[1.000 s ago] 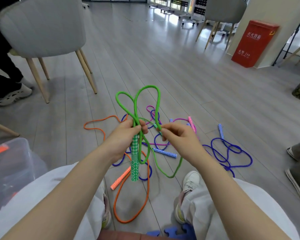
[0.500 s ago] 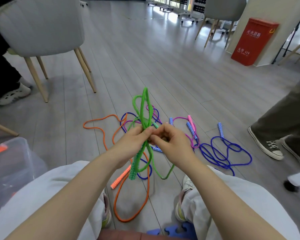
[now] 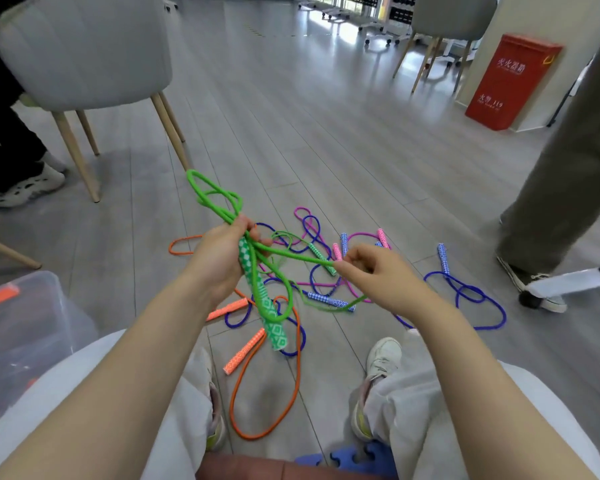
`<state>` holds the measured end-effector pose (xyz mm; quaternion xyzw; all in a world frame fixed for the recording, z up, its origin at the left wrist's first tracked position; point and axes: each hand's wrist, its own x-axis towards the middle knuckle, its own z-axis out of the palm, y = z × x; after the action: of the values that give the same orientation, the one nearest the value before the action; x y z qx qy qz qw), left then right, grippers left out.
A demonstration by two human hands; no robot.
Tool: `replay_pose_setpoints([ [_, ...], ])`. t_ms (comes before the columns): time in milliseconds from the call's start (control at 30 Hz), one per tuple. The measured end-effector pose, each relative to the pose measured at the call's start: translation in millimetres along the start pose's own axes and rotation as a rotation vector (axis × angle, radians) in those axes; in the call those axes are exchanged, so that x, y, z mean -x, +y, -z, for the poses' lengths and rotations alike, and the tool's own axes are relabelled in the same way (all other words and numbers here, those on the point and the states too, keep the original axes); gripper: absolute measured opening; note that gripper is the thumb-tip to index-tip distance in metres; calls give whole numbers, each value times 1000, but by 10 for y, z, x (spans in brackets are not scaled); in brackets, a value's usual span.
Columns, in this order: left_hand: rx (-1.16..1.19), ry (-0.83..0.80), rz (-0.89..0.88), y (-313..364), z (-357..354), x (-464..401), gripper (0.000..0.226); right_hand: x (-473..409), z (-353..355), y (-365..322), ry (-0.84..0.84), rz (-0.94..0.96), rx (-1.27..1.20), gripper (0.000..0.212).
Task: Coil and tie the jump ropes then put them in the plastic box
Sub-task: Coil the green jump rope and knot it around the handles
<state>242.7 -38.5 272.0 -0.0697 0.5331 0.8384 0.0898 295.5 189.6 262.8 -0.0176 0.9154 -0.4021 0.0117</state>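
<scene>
The green jump rope [image 3: 257,271] is held above the floor [image 3: 291,133], its patterned handles slanting down toward the person and its loops pointing up and away to the left. The left hand [image 3: 219,258] grips the bundle where handles meet cord; the right hand [image 3: 368,271] has its fingers pinched on one strand, drawn sideways. The plastic box [image 3: 25,327] at the left is cut off by the edge — something orange shows inside, the rest blurred.

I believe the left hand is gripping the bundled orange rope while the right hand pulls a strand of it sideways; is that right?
Not quite: in the head view the bundled rope in the left hand is the green rope, not orange. The right hand does pull a strand of it sideways. The orange rope lies on the floor.
</scene>
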Motion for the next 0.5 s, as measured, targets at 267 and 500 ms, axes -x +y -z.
replay_pose_setpoints([
  [267,213,249,-123,302,322,-180,32,58,474,197,192,-133,83,38],
  [500,-340,134,-142,105,97,44,28,44,195,-32,96,-27,-202,16],
])
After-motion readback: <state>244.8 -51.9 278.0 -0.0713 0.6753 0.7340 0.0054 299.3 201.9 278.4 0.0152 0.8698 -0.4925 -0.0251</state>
